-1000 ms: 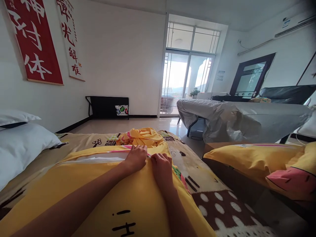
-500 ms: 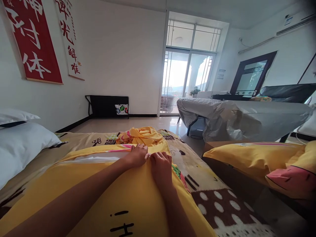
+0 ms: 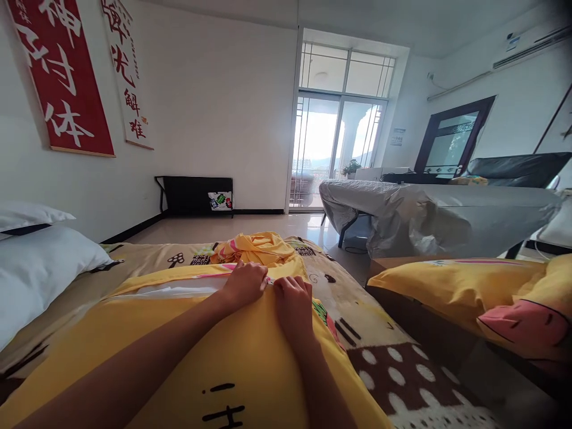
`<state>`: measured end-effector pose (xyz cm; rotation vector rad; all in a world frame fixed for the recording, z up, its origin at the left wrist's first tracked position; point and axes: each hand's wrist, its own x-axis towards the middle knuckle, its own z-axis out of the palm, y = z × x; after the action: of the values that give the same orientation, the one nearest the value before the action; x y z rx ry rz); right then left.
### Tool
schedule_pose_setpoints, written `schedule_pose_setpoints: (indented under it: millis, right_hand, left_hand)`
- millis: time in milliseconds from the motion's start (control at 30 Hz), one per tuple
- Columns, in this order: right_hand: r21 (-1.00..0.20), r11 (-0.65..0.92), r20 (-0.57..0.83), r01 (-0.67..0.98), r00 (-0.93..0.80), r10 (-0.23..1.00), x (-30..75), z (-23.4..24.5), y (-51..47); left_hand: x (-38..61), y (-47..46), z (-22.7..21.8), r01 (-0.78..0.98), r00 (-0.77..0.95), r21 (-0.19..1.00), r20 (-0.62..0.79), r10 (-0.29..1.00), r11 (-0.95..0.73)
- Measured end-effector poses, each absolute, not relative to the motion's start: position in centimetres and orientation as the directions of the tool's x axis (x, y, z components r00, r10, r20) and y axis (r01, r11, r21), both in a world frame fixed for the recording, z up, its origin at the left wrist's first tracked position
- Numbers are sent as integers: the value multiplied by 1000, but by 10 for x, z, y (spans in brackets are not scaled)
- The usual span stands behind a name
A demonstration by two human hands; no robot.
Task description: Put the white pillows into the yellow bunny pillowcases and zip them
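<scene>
A big yellow pillowcase [image 3: 214,351] with a white pillow showing at its open far edge lies in front of me on a patterned bed cover [image 3: 393,375]. My left hand [image 3: 245,283] and my right hand [image 3: 292,301] sit side by side at that far edge. Both have their fingers curled and pinch the yellow fabric at the opening. A crumpled yellow cloth [image 3: 254,247] lies just beyond my hands.
White pillows [image 3: 36,268] are stacked at the left. Another yellow pillow [image 3: 473,292] with a pink patch rests at the right. Behind it stands a table under a grey cover [image 3: 429,214]. A glass balcony door [image 3: 335,149] is at the far end, with red banners on the left wall.
My hands stay at the pillowcase edge with hardly any shift. Only the view tilts slightly.
</scene>
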<state>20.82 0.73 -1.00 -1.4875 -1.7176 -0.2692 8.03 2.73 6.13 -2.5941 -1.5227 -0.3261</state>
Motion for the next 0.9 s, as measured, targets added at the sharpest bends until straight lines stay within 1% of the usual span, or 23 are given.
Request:
schedule_pose_setpoints:
  millis: [133, 267, 567, 900]
  right_hand:
    - [-314, 248, 697, 917, 46, 715, 208, -10, 7]
    - [-294, 239, 696, 926, 36, 717, 207, -10, 7]
    - [-335, 252, 672, 908, 42, 740, 208, -9, 6]
    - [-378, 265, 656, 887, 54, 753, 215, 1, -1]
  left_hand:
    - [81, 28, 60, 886, 447, -13, 290, 846, -464]
    - [74, 30, 62, 900, 420, -13, 298, 858, -436]
    - [55, 27, 67, 920, 362, 41, 284, 888, -389]
    - [19, 31, 69, 932, 261, 174, 282, 923, -317]
